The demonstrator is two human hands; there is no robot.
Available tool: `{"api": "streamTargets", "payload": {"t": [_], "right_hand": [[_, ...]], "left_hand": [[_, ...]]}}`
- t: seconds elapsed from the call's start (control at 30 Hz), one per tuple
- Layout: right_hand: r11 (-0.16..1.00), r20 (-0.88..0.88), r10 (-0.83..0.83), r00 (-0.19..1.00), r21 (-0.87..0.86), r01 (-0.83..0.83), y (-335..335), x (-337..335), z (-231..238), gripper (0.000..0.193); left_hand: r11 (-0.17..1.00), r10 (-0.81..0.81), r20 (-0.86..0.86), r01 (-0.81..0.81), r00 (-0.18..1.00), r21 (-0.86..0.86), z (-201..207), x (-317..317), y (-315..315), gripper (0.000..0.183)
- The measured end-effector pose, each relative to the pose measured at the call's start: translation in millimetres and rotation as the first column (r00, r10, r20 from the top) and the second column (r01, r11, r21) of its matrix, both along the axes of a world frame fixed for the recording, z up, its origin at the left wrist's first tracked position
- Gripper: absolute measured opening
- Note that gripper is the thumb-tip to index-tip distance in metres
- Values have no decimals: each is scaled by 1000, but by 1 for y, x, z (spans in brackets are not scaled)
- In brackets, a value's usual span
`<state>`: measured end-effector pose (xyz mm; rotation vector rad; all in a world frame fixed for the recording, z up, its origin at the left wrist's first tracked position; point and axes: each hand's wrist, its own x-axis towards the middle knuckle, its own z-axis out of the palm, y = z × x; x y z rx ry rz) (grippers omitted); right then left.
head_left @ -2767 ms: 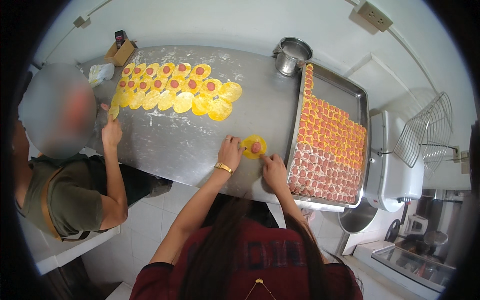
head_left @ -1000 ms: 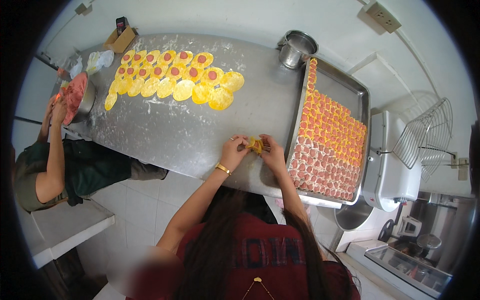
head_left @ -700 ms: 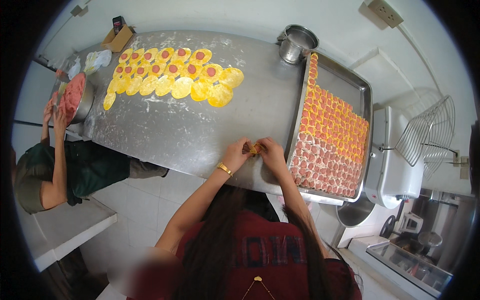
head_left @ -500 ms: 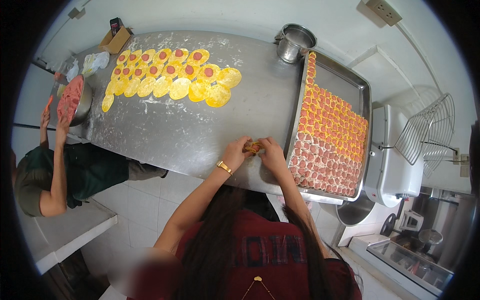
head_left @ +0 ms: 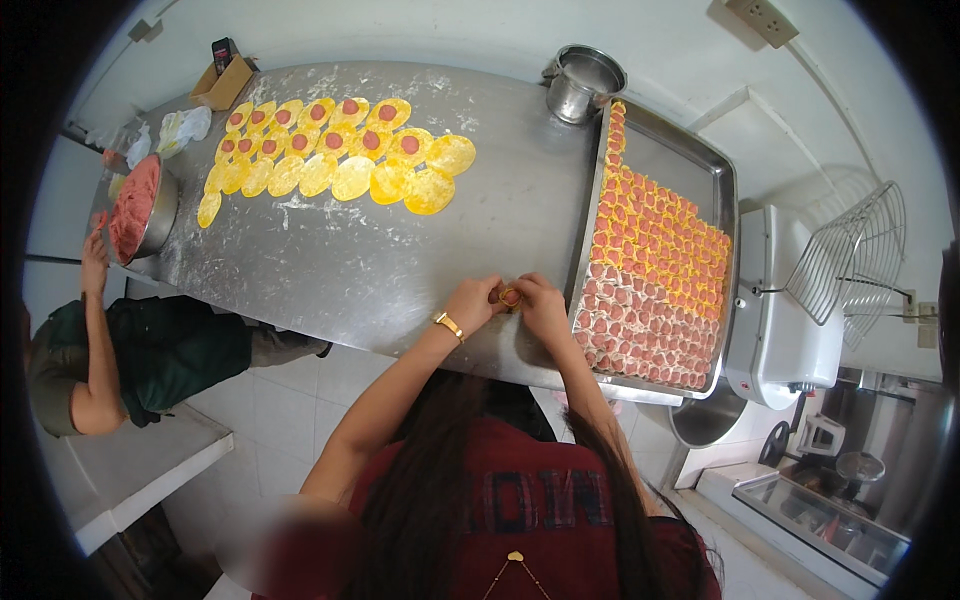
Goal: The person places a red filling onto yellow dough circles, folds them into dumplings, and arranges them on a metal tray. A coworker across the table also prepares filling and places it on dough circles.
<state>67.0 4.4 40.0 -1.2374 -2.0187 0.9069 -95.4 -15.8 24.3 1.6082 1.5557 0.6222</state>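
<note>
A small dumpling [head_left: 509, 298], a yellow wrapper gathered round pink meat filling, sits between my two hands just above the table's near edge. My left hand [head_left: 475, 302] pinches its left side, and my right hand [head_left: 541, 306] closes on its right side. To the right, a large metal tray [head_left: 730, 190] carries tight rows of finished dumplings [head_left: 660, 270], yellow ones farther off and paler floured ones nearer. Flat round yellow wrappers [head_left: 352, 178] lie in overlapping rows at the table's far left, many with a dab of meat [head_left: 333, 141] in the middle.
A co-worker [head_left: 95, 330] stands at the left by a metal bowl [head_left: 163, 215] of pink meat. Behind the tray stands a metal pot [head_left: 580, 90]. White equipment [head_left: 785, 310] and a wire rack [head_left: 850, 255] are right of it. A cardboard box [head_left: 222, 85] sits at the far left corner.
The wrapper is drawn in more closely round the meat between my fingers. The co-worker's hand has moved off the bowl's near rim. The whole view has shifted slightly.
</note>
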Motion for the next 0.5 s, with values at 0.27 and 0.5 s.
{"api": "streamTargets", "payload": {"t": [0.27, 0.5], "right_hand": [[999, 62, 22, 998, -44, -19, 2, 3, -1, 28], [995, 50, -64, 997, -74, 67, 1, 5, 1, 27]], "left_hand": [[1000, 17, -81, -17, 997, -6, 8, 4, -2, 28], [995, 60, 87, -67, 994, 77, 2, -2, -6, 25]]}}
